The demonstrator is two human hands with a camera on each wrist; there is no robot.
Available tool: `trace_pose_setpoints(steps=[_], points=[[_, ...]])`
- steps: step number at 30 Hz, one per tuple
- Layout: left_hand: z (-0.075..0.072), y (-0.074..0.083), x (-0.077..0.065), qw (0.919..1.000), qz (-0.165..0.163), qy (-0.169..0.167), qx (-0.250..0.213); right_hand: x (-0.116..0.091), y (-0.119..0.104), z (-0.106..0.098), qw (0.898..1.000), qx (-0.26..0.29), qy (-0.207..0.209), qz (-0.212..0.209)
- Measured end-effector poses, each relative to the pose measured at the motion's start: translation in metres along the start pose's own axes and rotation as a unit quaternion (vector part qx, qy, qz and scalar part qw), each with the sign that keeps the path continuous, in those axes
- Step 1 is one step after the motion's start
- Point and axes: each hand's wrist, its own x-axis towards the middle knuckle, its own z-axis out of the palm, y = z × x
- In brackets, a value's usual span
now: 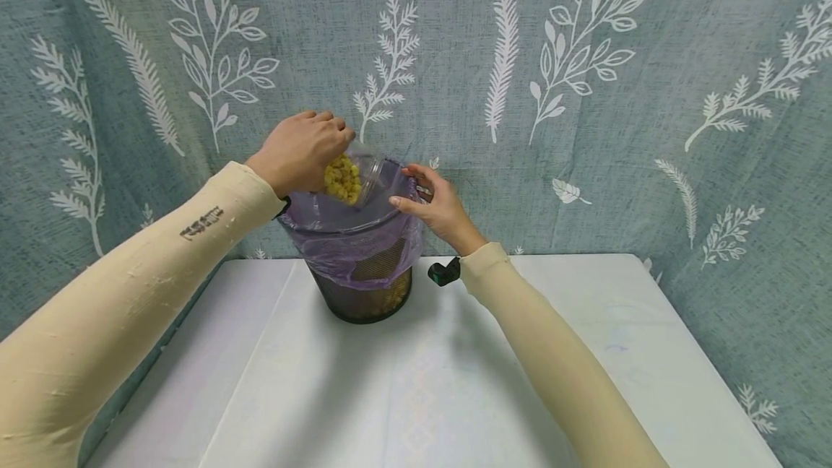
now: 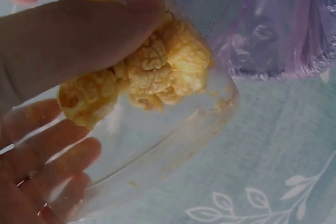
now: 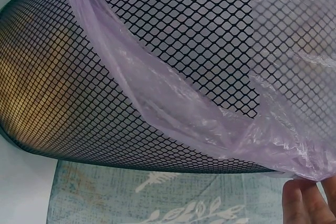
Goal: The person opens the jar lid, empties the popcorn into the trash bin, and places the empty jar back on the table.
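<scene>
My left hand [image 1: 302, 150] grips a clear plastic container [image 2: 152, 156] holding yellow popcorn [image 1: 342, 179]. The container is tilted over the mouth of a black mesh bin [image 1: 360, 303]. In the left wrist view, the thumb lies across the popcorn side while the other fingers show through the clear wall. A purple plastic bag [image 1: 325, 248] lines the bin and folds down over its outside. My right hand [image 1: 445, 209] holds the bin's right rim through the bag, its fingertips [image 3: 299, 198] against the bag's edge. Yellowish contents show through the mesh low in the bin.
The bin stands near the back of a white table [image 1: 403, 396]. Behind it hangs a blue-green curtain [image 1: 442, 92] with white leaf patterns. A small black device [image 1: 444, 273] sits at the right wrist.
</scene>
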Motion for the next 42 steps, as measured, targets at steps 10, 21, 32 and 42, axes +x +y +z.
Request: trace_pose_setpoints(steps=[10,21,32,42], points=[[-0.003,0.003,0.003,1.0000,0.001,0.000,0.006,0.001,0.002,0.000,1.000,0.006,0.000,-0.002],[0.000,0.008,0.002,0.9991,0.018,0.010,0.037,0.001,0.001,0.001,1.000,-0.001,0.004,0.006],[-0.001,0.010,0.005,0.9991,0.023,0.011,0.033,0.001,0.002,0.001,1.000,-0.001,0.004,0.006],[-0.005,0.011,0.006,0.9993,0.020,-0.001,0.032,0.000,0.002,0.001,1.000,0.003,0.002,0.003]])
